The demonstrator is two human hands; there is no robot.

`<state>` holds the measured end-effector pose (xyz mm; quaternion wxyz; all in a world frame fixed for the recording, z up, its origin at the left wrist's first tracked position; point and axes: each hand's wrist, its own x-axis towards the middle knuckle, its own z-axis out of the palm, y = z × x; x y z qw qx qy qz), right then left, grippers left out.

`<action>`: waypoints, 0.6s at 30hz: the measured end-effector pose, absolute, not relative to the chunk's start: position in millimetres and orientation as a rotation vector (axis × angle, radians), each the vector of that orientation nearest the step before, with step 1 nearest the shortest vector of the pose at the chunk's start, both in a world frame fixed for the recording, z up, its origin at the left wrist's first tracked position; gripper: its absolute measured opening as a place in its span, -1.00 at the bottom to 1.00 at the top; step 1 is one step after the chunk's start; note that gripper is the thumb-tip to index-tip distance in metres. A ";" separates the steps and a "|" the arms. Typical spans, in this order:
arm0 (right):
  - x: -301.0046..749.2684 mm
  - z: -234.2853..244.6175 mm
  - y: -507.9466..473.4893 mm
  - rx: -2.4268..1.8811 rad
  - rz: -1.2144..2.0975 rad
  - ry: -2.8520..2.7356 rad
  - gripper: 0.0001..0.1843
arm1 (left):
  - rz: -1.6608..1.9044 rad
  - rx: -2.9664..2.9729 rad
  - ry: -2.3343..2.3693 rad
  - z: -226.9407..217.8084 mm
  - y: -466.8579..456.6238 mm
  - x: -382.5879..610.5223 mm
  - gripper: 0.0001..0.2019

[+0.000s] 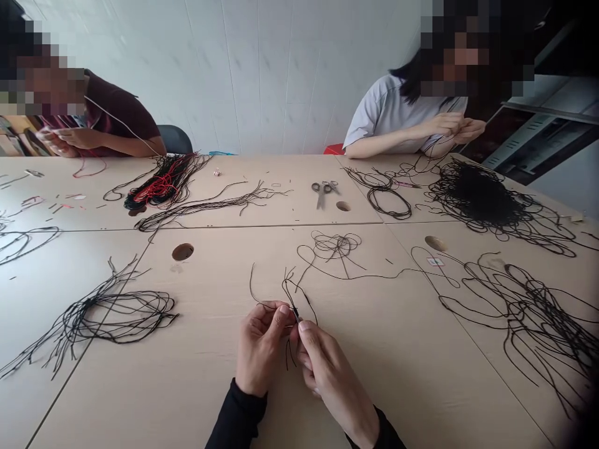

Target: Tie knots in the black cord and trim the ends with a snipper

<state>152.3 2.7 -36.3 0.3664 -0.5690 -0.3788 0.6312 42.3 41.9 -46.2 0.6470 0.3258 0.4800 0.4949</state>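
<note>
Between my two hands, at the front middle of the table, are several thin black cords (pixel 289 290) with loose ends sticking up and a few hanging below. My left hand (pixel 262 337) is closed, thumb and fingers pinching the cords. Close against it, my right hand (pixel 325 365) pinches the same strands at a dark thicker spot (pixel 296 313), possibly a knot. One long cord (pixel 309 274) seems to run from near my hands to a loose tangle of black cord (pixel 337 246) ahead. The fingertips hide part of what is gripped.
Black cord bundles lie left (pixel 121 315), right (pixel 538 305) and far right (pixel 486 196). A black and red bundle (pixel 161 181), a long black bundle (pixel 206 202) and scissors (pixel 321 194) are farther back. Holes (pixel 183 252) pierce the table. Two people sit opposite, their hands working cords.
</note>
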 end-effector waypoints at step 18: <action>154.2 -35.8 8.5 -1.386 1.705 -0.864 -0.50 | 1.079 0.817 1.085 -50.1 41.0 40.8 -0.75</action>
